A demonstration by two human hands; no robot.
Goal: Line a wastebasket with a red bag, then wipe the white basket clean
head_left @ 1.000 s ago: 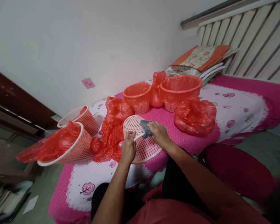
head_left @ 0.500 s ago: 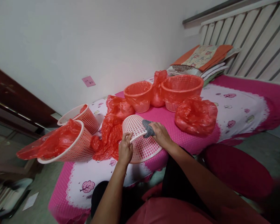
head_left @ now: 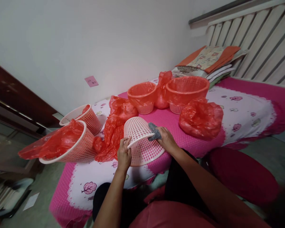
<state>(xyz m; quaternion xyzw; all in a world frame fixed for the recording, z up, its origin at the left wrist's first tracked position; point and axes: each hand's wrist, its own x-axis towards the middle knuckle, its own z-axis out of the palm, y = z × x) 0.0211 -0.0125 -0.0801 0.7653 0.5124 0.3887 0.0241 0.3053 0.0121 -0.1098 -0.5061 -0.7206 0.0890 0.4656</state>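
Note:
A pale pink perforated plastic basket (head_left: 136, 126) is tipped on its side in front of me, its open mouth facing my lap. My left hand (head_left: 124, 153) grips its rim at the left, fingers closed round the edge. In my right hand (head_left: 165, 138) is a grey cloth (head_left: 155, 131), pinched over the rim on the right side. Crumpled red plastic bags (head_left: 114, 136) lie just left of the basket. Part of the right fingers is hidden behind the cloth.
Two baskets with red bags, one of them (head_left: 78, 147) nearer, lean at the left. Two bag-lined baskets (head_left: 187, 91) stand at the back, with a puffed red bag (head_left: 200, 118) in front. A maroon stool (head_left: 242, 174) is at the right; folded bedding (head_left: 209, 60) lies by the radiator.
My right hand has slid the grey cloth a little to the right along the rim. My left hand has shifted slightly left. The whole view has moved a little.

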